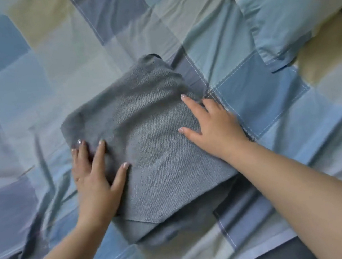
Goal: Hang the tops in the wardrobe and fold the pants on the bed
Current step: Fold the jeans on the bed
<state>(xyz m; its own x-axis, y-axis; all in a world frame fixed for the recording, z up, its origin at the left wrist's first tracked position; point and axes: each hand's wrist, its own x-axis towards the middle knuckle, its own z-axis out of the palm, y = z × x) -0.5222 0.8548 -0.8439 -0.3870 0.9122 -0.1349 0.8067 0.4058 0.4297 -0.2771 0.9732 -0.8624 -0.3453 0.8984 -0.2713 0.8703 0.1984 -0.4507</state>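
Grey-blue pants point(145, 141) lie folded into a thick, roughly square bundle in the middle of the bed point(271, 102), with lower layers showing at the near edge. My left hand point(94, 179) lies flat on the bundle's left edge, fingers straight and spread. My right hand point(211, 123) presses flat on its right edge, fingers reaching over the fabric. Neither hand grips anything. No tops and no wardrobe are in view.
The bed carries a blue, green and beige patchwork cover, creased at the left point(44, 173). A pillow in the same pattern point(293, 2) lies at the upper right. The bed's near edge point(271, 255) runs along the bottom right.
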